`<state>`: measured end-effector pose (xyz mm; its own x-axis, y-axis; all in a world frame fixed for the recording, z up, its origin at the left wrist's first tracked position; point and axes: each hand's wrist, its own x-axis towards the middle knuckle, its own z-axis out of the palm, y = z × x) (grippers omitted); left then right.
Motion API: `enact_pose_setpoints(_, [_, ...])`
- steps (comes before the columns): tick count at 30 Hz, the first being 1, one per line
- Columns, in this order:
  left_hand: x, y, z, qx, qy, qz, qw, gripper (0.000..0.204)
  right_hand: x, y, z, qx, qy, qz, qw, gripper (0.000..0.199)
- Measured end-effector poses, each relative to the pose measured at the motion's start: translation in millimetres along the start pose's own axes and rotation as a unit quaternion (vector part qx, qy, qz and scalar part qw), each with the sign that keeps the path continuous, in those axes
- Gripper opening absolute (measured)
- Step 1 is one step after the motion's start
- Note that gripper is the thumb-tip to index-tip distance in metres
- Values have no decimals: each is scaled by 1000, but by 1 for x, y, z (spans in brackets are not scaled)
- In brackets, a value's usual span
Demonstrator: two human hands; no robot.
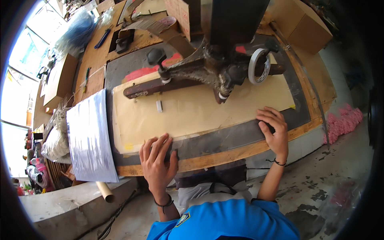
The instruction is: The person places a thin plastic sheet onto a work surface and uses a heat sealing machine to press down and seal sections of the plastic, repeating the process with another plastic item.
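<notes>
A large sheet of tan paper lies on the dark grey board of the workbench. My left hand rests with spread fingers on the sheet's near left edge, holding nothing. At the sheet's near right corner, the fingertips of my right hand touch down, thumb apart and nothing in its grasp. Over the paper's far part stands a dark metal press head with knobs and a long bar. A small white block lies on the paper in front of the bar.
Left of the paper is a stack of shiny clear sheets. A white tape roll hangs on the press's right side. Cardboard boxes stand at the far right. A pen and a blue cutter lie far left. Pink strands sit beyond the right edge.
</notes>
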<state>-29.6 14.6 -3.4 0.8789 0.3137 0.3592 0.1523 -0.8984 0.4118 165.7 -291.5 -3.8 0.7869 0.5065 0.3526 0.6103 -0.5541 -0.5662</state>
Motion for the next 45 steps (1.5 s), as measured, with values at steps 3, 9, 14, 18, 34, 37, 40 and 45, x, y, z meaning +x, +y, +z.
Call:
enact_pose_setpoints(3, [-1,-2,1,6,-2,8,1000,38,-2,-1,3,-4,0,1,1000,16])
enact_pose_setpoints(9, [-4,0,-2,1,2,-3,1000,37,-4,-3,4,-5,-2,13,1000,19])
enact_pose_setpoints(14, [-6,-3,-1,0,3,2,1000,36,-6,-3,5,-8,0,11,1000,19])
enact_pose_setpoints(18, [-7,-5,-1,-7,13,6,1000,36,-5,-1,7,-13,5,8,1000,19])
enact_pose_setpoints(34, [-14,-10,6,-35,106,28,993,19,-4,2,4,-10,-25,30,999,23])
enact_pose_setpoints(37, [-14,-9,7,-34,113,31,993,18,-4,3,4,-6,-20,28,999,21])
enact_pose_setpoints(40, [-10,-7,6,-35,129,33,990,20,-4,2,5,-1,-17,27,999,20])
enact_pose_setpoints(45, [-12,-7,7,-24,123,22,992,18,-4,1,5,-7,-18,17,1000,19])
